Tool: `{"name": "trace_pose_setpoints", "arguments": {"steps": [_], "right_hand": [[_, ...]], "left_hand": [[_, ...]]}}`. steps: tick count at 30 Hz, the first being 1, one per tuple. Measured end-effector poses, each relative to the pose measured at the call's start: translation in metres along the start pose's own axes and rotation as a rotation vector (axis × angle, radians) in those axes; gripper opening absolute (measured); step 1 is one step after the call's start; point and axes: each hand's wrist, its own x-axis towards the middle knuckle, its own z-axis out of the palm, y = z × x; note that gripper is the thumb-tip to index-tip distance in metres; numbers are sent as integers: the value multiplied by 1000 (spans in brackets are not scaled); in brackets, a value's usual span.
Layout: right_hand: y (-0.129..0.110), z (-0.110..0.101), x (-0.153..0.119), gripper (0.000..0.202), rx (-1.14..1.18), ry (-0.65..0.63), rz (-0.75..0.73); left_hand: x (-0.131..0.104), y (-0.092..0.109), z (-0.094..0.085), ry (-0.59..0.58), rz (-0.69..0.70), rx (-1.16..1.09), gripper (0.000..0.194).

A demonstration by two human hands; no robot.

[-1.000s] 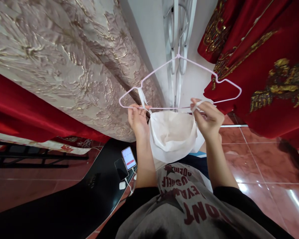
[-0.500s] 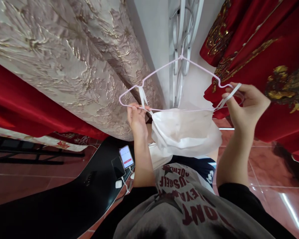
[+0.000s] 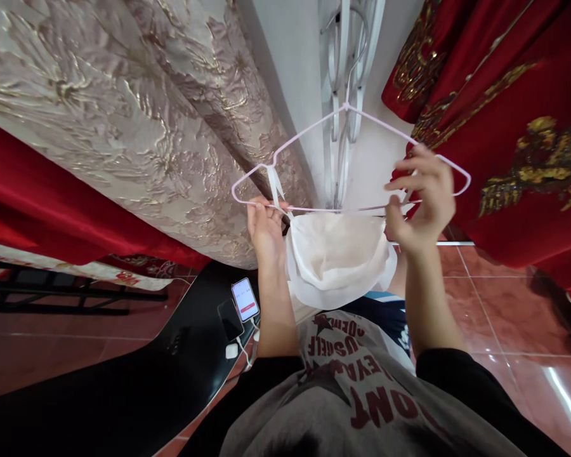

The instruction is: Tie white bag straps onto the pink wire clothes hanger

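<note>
A pale pink wire hanger [image 3: 309, 134] hangs by its hook in front of me. Its lower bar is pinched between the thumb and fingers of my left hand [image 3: 266, 231], close to the left corner. From the hanger's left notch a thin white strap [image 3: 275, 184] runs down to a white cloth garment [image 3: 340, 251], which droops below the bar. At the hanger's right side, my right hand [image 3: 421, 203] has its fingers spread and slightly blurred, beside the garment's right strap. Part of that strap is hidden behind the fingers.
A white metal rack [image 3: 345, 57] stands behind the hanger. Textured beige curtain fabric [image 3: 162, 120] fills the left, and red embroidered cloth [image 3: 509, 146] the right. Two phones, one with a lit screen [image 3: 245, 299], lie on a black seat [image 3: 171, 355] with charging cables.
My right hand has moved left from the hanger's right end, and its pinch on the strap has loosened into spread fingers. The garment's right side has shifted left. My left hand keeps its grip.
</note>
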Motion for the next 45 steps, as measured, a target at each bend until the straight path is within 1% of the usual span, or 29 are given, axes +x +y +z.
{"name": "trace_pose_setpoints", "arguments": {"steps": [1,2,4,5,6,8,10,12,14,16,18,19,21,24,25,26,27,30,32,34,35,36,38,39,40,41,42,43,45], "right_hand": [[-1,7,-6,18,45,-94,12],[-1,13,-10,22,73,-219,34],[-1,21,-16,26,67,-451,81],[0,23,-18,27,41,-516,104],[1,24,-19,27,12,-542,126],[1,23,-20,27,-7,-509,156],[0,22,-22,27,14,-452,158],[-1,21,-24,27,33,-416,150],[-2,20,-25,28,48,-386,149],[-2,20,-26,30,63,-364,157],[-2,18,-25,30,76,-346,161],[-2,17,-25,30,83,-340,160],[-2,14,-24,30,94,-338,156],[-2,13,-25,31,88,-350,154],[-2,14,-26,32,86,-358,153],[-3,15,-27,33,90,-367,151],[-3,17,-28,34,98,-379,146],[-8,24,-30,35,123,-407,138],[-12,27,-31,34,131,-412,132],[-15,27,-33,34,144,-394,102],[-15,27,-34,34,150,-349,83],[-13,26,-36,33,146,-259,70],[-5,22,-40,31,97,29,88],[2,18,-42,31,71,185,128],[10,14,-42,33,61,311,184],[19,9,-41,37,77,381,254],[27,4,-39,41,121,375,333],[34,-2,-35,43,176,305,410],[43,-11,-28,39,242,84,517]], "left_hand": [[-1,-1,0,-7,-1,-8,48],[-1,-2,0,-12,1,-9,48],[-2,-4,-2,-17,8,15,47],[-2,-4,-4,-21,9,43,46],[-4,-4,-7,-31,5,82,45],[-9,-1,-12,-89,-28,199,43],[-16,6,-15,-204,-74,366,42],[-24,17,-14,-299,-106,516,39],[-28,33,-11,-343,-125,549,33],[-25,52,-6,-353,-162,438,28],[-13,68,-3,-330,-194,250,28],[-6,73,-4,-289,-174,171,31],[10,76,-9,-154,-68,86,32],[21,64,-21,101,129,96,21],[20,58,-24,158,154,113,20],[17,51,-25,180,146,136,18],[13,45,-26,164,111,159,18],[-1,31,-17,4,-35,188,37],[-8,25,-7,-53,-55,134,43],[-11,22,2,-55,-23,60,40],[-11,20,5,-54,-1,32,38],[-11,19,8,-56,18,16,36],[-11,16,10,-64,41,16,35],[-11,14,10,-63,44,28,34],[-12,13,10,-61,40,41,34],[-11,11,10,-57,35,50,33],[-11,10,9,-49,32,53,33],[-10,9,9,-42,31,51,33],[-9,8,9,-33,35,37,32]]}}
